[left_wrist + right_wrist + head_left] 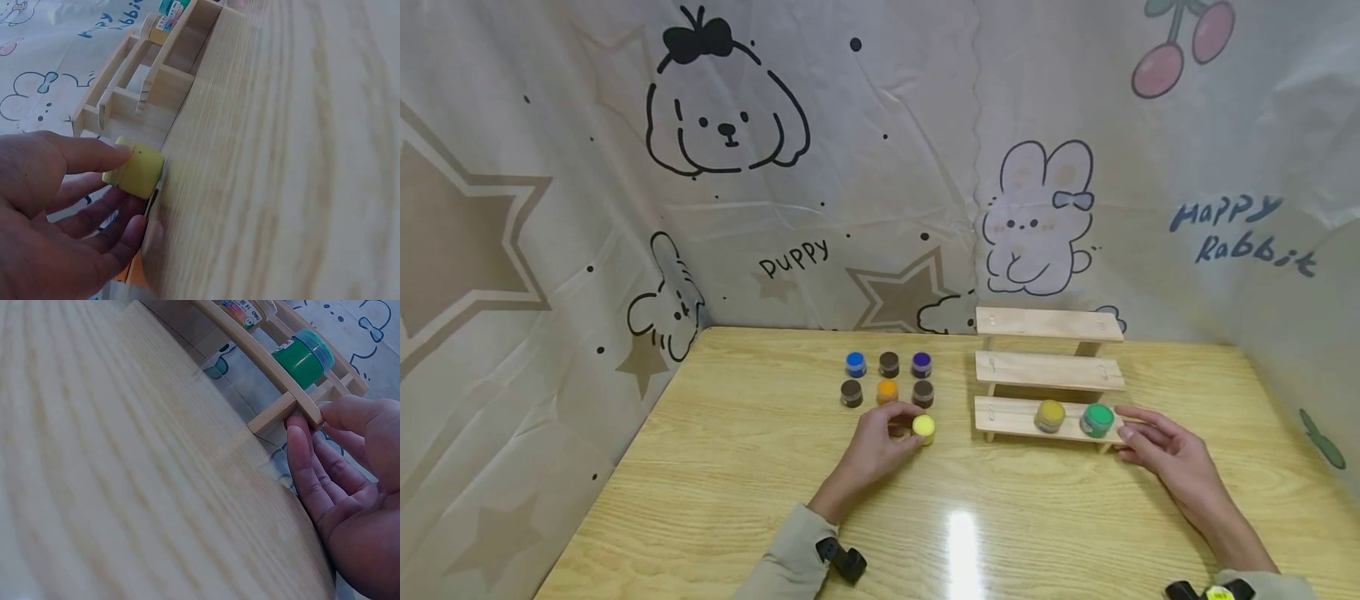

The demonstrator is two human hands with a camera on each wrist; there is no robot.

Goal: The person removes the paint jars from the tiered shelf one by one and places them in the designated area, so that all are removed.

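My left hand pinches a small yellow paint jar between thumb and fingers, at or just above the tabletop, left of the rack. In the left wrist view the jar appears plain yellow, close to the wood surface. My right hand grips the right end of the bottom step of a three-tier wooden rack. The right wrist view has its fingertips around the step's end. On that step stand a dark yellow jar and a green jar, the green one nearest the right hand.
Behind my left hand, several paint jars stand in two rows: a blue jar, brown ones, a purple one and an orange one. The wooden table meets a printed curtain at its back and sides.
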